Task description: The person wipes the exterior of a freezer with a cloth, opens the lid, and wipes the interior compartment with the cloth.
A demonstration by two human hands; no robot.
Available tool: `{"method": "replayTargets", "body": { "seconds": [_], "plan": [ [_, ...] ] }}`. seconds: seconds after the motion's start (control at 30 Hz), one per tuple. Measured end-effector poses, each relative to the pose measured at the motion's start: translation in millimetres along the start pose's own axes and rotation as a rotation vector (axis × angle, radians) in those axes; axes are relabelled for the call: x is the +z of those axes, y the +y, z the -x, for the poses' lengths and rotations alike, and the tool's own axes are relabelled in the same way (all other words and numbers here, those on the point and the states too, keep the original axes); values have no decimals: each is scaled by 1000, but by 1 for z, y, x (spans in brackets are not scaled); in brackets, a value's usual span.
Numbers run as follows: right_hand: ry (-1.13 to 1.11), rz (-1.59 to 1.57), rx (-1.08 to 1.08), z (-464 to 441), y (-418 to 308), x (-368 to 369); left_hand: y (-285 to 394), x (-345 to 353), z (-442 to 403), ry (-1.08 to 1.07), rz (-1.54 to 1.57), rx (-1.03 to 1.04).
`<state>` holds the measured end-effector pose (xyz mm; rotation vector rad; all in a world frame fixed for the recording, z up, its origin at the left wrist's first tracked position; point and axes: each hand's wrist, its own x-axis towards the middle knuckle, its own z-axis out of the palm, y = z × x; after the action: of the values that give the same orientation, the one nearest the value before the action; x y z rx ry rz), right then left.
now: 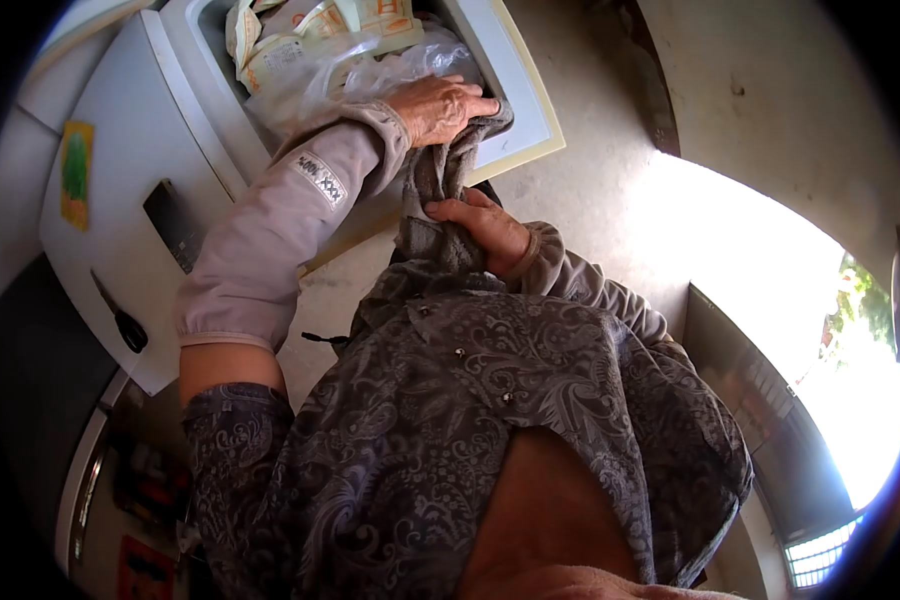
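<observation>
A grey-brown cloth hangs in folds from the rim of an open white freezer-like box down toward my body. My left hand presses and grips its upper end at the inner edge of the box, fingers bent over the fabric. Lower down, my right hand is closed round the cloth, thumb across its front; the other fingers are mostly hidden. Beside my left hand, clear plastic bags and crumpled printed packets fill the box.
To the left is a white panel with a dark recess, a green-and-yellow sticker and a black-handled tool. Concrete floor lies to the right, with a bright doorway beyond. A red item sits at lower left.
</observation>
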<state>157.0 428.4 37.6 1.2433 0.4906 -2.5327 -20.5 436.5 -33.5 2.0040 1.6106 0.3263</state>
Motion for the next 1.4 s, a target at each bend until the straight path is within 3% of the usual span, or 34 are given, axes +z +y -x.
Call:
{"method": "replayTargets", "body": {
  "seconds": [0.1,0.4,0.5,0.7,0.8,0.87,0.97,1.07,1.13,1.23,1.3,1.37,1.4],
  "plan": [
    [-35,-5,27,-3,-4,-5,9,6,1,-40,203,-80],
    [-41,1,11,-1,8,1,15,3,5,-37,190,-139],
    [-38,2,42,4,-4,-5,12,16,-5,4,326,-185],
    [-36,98,42,1,5,-12,7,18,2,6,-100,100],
    [-43,96,45,1,8,-11,6,33,4,197,-305,201],
    [-41,23,20,5,3,-10,10,31,-3,202,-403,231],
    [-75,11,36,7,-4,-18,14,37,-1,179,-636,298],
    [-61,79,57,3,-2,-24,23,32,-2,-19,-647,274],
    [-60,111,87,1,1,-26,13,40,0,64,-427,315],
    [-79,135,95,7,-3,-16,6,25,9,-118,-111,35],
    [-112,152,102,9,-4,-16,14,9,14,-114,142,-178],
    [-167,175,116,5,-4,-22,34,0,15,117,423,-306],
    [-175,194,126,4,-5,-25,44,2,10,179,518,-241]
  ]
}}
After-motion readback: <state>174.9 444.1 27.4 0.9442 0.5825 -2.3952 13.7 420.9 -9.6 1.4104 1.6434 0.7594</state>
